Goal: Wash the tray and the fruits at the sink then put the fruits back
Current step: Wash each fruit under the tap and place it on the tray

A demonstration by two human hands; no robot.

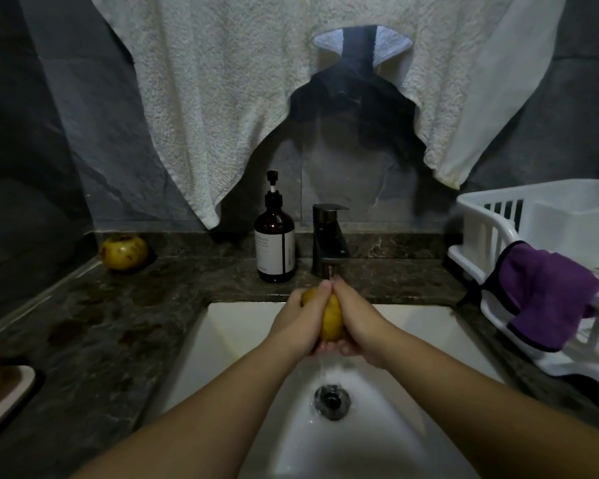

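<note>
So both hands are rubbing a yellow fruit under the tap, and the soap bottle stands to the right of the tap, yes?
Not quite. The head view shows the soap bottle left of the tap, not right. The rest holds: the left hand and right hand hold the yellow fruit under the tap.

My left hand [300, 321] and right hand [355, 321], forearms converging, fingertips touching above, cupped around a yellow fruit [332, 319]
</note>
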